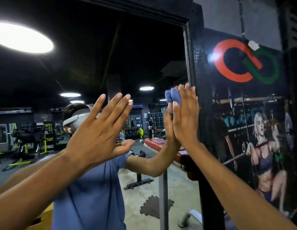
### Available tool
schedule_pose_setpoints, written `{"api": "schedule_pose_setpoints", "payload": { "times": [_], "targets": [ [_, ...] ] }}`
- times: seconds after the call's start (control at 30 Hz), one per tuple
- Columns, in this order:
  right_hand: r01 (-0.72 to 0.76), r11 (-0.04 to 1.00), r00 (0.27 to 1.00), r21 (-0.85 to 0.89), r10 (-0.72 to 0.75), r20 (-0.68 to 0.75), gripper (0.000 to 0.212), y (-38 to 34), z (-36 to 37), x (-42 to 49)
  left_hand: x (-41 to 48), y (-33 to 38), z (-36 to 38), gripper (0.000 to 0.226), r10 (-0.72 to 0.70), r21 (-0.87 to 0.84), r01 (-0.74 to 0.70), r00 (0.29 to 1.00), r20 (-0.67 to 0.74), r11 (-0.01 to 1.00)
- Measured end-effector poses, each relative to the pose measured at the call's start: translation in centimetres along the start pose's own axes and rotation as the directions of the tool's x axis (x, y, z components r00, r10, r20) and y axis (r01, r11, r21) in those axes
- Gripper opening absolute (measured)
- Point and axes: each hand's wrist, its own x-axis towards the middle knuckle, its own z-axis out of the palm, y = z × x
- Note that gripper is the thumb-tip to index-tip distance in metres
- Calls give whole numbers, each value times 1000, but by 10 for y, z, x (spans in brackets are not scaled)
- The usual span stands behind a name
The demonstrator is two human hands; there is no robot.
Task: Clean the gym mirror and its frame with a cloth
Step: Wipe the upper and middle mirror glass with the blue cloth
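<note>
The right hand point(185, 113) presses a blue cloth point(173, 97) flat-fingered against the mirror point(94, 63) beside its black frame point(188, 55); the left hand point(101, 128) is raised, fingers straight, holding nothing

The scene is dim overall, lit by round ceiling lights point(20, 37) — the one at upper left blown out to pure white. A starburst of glare point(214, 56) sits on the glossy wall at upper right. Straight edges bow near the borders — wide-angle distortion — and the far right is soft.

Right hand point(185, 117) presses blue cloth point(173, 96) against mirror point(111, 63) edge.
</note>
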Motion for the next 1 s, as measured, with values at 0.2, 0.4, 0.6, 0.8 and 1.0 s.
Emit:
{"api": "schedule_pose_setpoints", "payload": {
  "times": [0.2, 0.4, 0.6, 0.8, 1.0],
  "targets": [
    [355, 932, 907, -65, -327, 266, 64, 9, -36, -110, -1, 0, -3, 110, -6, 9, 6, 1000, 12, 1000],
    [77, 997, 990, 16, -79, 116, 59, -4, -27, -67, -1, 0, -2, 102, -11, 15, 11, 1000, -3, 1000],
    [466, 885, 838, 5, -442, 320, 61, -86, -10, -122, -32, -19, -7, 78, -43, -26, 41, 998, -49, 999],
    [405, 914, 877, -34, -377, 296, 68, -99, 0, -85, -104, -85, -21, 81, -97, -16, 97, 995, -9, 995],
    [317, 948, 922, 8, -310, 231, 63, -237, 42, -53, -150, -150, -26, 82, -213, -27, 213, 977, -17, 977]
  ]
}}
